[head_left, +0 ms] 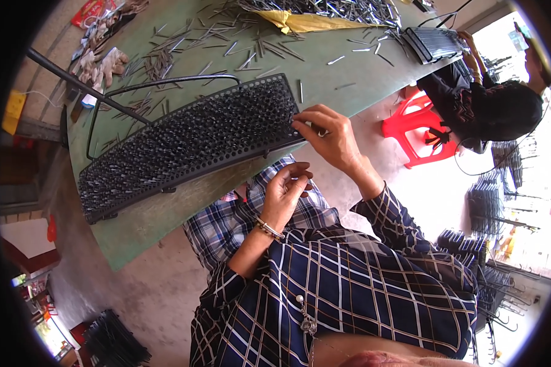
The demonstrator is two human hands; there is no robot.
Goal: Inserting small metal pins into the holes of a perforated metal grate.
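A long black rack (190,137), full of round holes, lies slantwise on the green table. Thin dark metal pieces stand packed in most of its holes. At its right end my right hand (332,136) pinches with thumb and forefinger at the rack's edge; whatever sits between the fingertips is too small to make out. My left hand (286,191), with a bracelet at the wrist, hovers over my lap just off the table's near edge. Its fingers are curled in against the thumb, and what they hold, if anything, is hidden.
Loose metal pieces (159,61) lie scattered behind the rack, near a heap on yellow sheeting (312,23). Work gloves (107,66) lie at the far left. A co-worker (502,110) handles another rack (434,44) at right, by a red stool (413,125). Black hooked racks (487,208) hang at right.
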